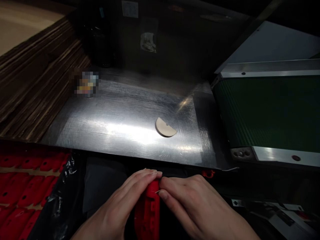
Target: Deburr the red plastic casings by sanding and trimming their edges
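A red plastic part [150,210] with a hollow, ribbed inner side is held on edge below the front of the metal table. My left hand [122,198] is closed round its far end, fingers over the top. At the part's right edge, my right hand [192,196] has its thumb and forefinger pinched together. A thin, pale sliver shows at those fingertips against the red plastic; I cannot tell what it is. Beyond both hands, a beige half-disc [165,128] with a small notch in its straight side lies flat on the metal table [120,110].
Several similar red parts [30,188] lie in rows at the lower left, beside black plastic sheeting. Stacked cardboard [37,73] rises at the left. A green conveyor belt [270,113] with metal rails runs at the right. A small bag [148,42] hangs on the dark back panel.
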A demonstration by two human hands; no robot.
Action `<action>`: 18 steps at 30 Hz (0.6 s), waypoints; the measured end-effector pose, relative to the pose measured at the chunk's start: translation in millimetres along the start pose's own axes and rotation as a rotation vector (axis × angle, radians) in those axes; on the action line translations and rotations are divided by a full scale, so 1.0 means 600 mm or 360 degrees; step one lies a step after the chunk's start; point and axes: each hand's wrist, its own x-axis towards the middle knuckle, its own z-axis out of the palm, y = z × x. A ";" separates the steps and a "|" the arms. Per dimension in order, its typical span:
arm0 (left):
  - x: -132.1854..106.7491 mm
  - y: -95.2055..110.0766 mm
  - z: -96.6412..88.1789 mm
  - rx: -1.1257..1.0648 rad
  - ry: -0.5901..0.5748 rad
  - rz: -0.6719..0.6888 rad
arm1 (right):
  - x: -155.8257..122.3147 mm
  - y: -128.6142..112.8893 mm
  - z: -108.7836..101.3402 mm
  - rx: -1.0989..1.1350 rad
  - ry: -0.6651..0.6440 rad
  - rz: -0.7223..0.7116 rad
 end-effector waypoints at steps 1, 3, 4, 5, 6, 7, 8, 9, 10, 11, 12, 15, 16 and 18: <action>-0.001 0.000 0.001 -0.0003 -0.0007 0.0008 | 0.000 0.000 -0.001 -0.0003 -0.0007 0.0006; -0.003 0.001 0.002 -0.0013 -0.0018 0.0022 | 0.000 -0.001 -0.001 0.0004 -0.0024 0.0007; -0.003 0.002 0.002 -0.0021 -0.0020 0.0022 | 0.000 -0.001 -0.001 0.0009 -0.0024 0.0009; -0.003 0.002 0.001 -0.0028 -0.0020 0.0017 | -0.001 -0.001 -0.001 0.0014 -0.0023 0.0013; -0.002 0.002 0.000 -0.0036 -0.0018 0.0011 | -0.001 -0.001 -0.002 0.0020 -0.0025 0.0012; -0.001 0.000 -0.001 -0.0047 -0.0007 -0.0008 | -0.002 -0.001 -0.002 0.0027 -0.0025 0.0013; 0.001 -0.003 -0.003 -0.0067 -0.0013 -0.0008 | -0.002 -0.001 -0.002 0.0036 -0.0032 0.0013; 0.003 -0.007 -0.004 -0.0097 -0.0033 0.0022 | -0.002 -0.001 -0.003 0.0042 -0.0035 0.0015; 0.005 -0.012 -0.006 -0.0130 -0.0060 0.0060 | -0.001 -0.002 -0.004 0.0047 -0.0037 0.0018; 0.007 -0.017 -0.007 -0.0161 -0.0089 0.0097 | 0.000 -0.002 -0.005 0.0051 -0.0040 0.0020; 0.009 -0.022 -0.008 -0.0187 -0.0114 0.0130 | 0.001 -0.003 -0.006 0.0053 -0.0043 0.0021; 0.011 -0.027 -0.007 -0.0201 -0.0125 0.0100 | 0.005 -0.003 -0.008 0.0047 -0.0062 0.0038; 0.010 -0.025 -0.006 -0.0200 -0.0098 0.0061 | 0.006 -0.003 -0.008 0.0043 -0.0069 0.0042; 0.009 -0.019 -0.004 -0.0203 -0.0031 -0.0003 | 0.009 -0.003 -0.008 0.0036 -0.0075 0.0052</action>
